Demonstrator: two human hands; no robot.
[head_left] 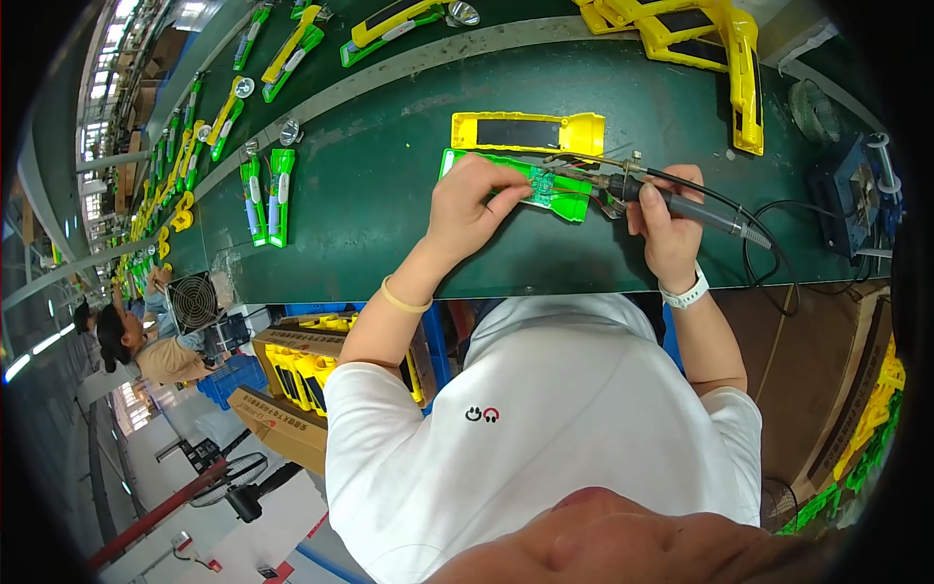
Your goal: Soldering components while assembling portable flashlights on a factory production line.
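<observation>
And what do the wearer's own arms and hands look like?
Both the left hand and right hand are ungloved. Short white T-shirt sleeves leave the forearms bare. The left forearm wears a thin, plain tan band; the right wrist wears a white watch-style strap.

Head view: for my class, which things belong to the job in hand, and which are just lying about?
In the job:
green shell with circuit board, at the left hand
corded tool, in the right hand
yellow shell, beside the green one (likely)

Apparently just lying about:
pair of green pieces, at left
yellow pile, upper right
boxed yellow parts, lower left
</observation>
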